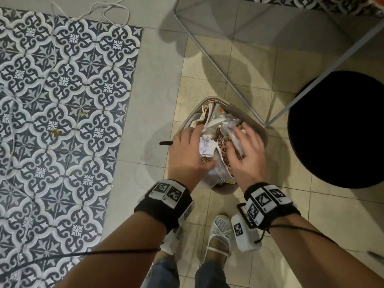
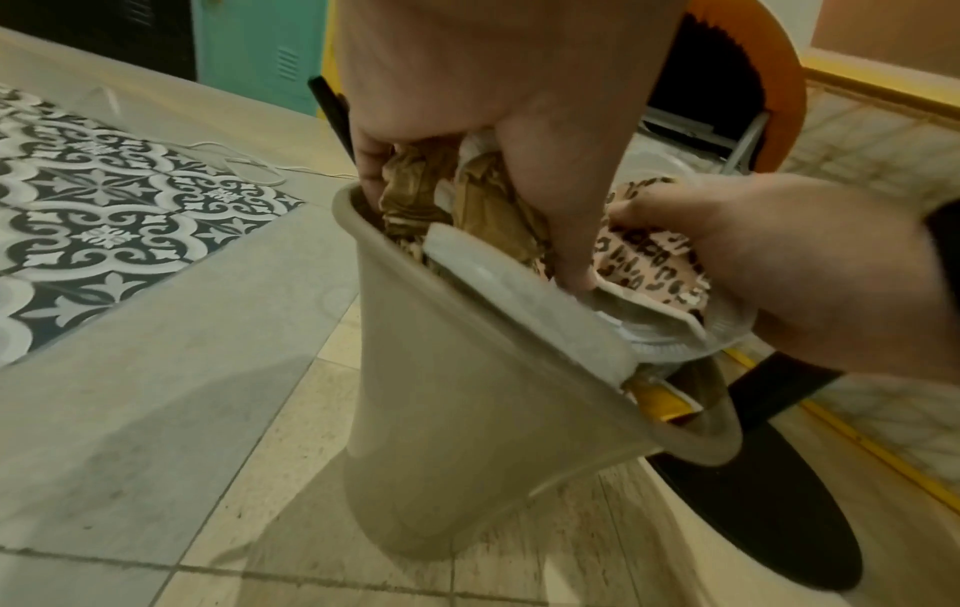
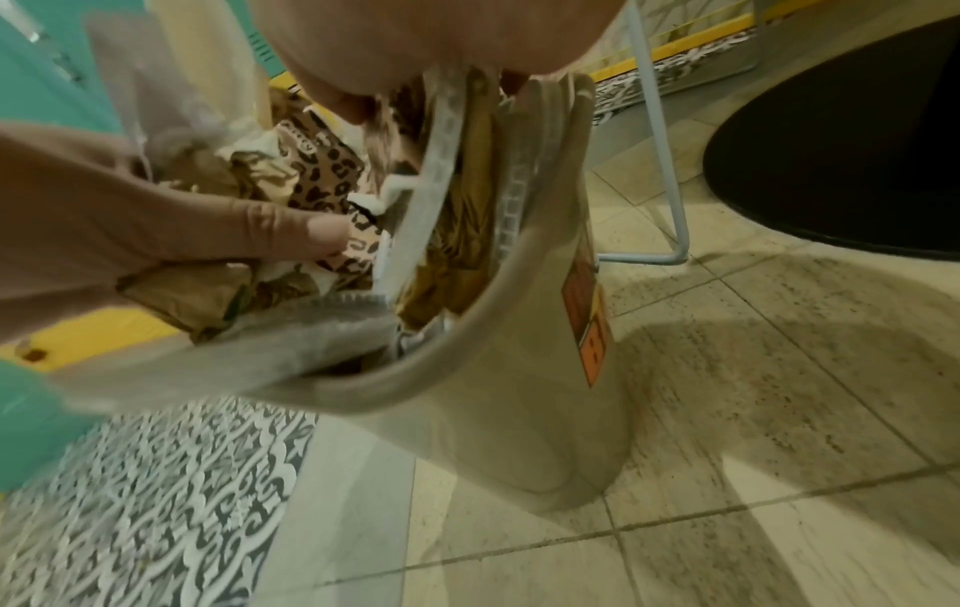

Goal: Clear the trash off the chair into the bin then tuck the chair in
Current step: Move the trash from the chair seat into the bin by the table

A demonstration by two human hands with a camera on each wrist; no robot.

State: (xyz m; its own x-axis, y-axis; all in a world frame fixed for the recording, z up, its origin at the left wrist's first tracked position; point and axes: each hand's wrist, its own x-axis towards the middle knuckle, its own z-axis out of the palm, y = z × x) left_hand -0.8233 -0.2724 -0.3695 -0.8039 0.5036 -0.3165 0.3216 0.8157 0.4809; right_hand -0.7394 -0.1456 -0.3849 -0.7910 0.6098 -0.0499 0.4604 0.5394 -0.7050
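Both hands — left hand (image 1: 188, 150) and right hand (image 1: 247, 151), fingers spread flat, gripping nothing — press crumpled paper and leopard-print trash (image 1: 216, 142) into the overfull beige plastic bin (image 2: 467, 390); chair tuck judged still pending.

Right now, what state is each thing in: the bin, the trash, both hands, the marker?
bin: upright on the floor, overfilled
trash: heaped above the rim
left hand: pressing the trash, black marker sticking out beside it
right hand: fingers spread, pressing the trash
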